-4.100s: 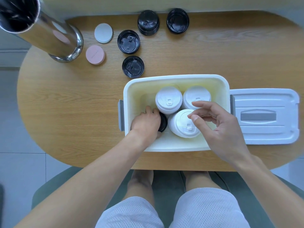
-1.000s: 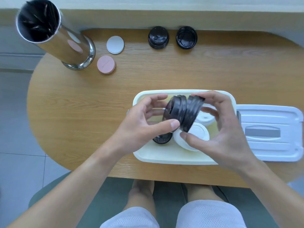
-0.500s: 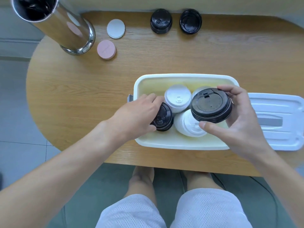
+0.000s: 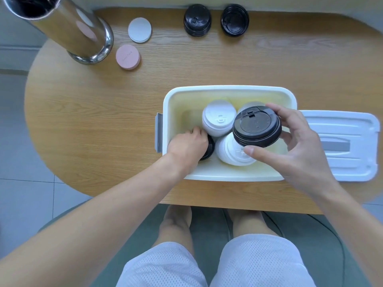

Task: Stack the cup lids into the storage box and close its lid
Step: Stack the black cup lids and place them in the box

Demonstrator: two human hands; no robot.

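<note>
A white storage box stands open on the wooden table. Inside are stacks of white cup lids, one leaning at the front. My left hand reaches down into the box's left front corner and grips a black lid stack, mostly hidden beneath it. My right hand holds another black lid by its rim above the right side of the box. Two more black lids lie at the table's far edge. The box's own lid lies flat to the right.
A tall steel cylinder stands at the far left. Beside it lie a white round coaster and a pink one. My knees show below the table's near edge.
Earlier both hands held black lids together above the box. Now my left hand has gone down into the box's left corner with its lids, and my right hand holds one lid level.
</note>
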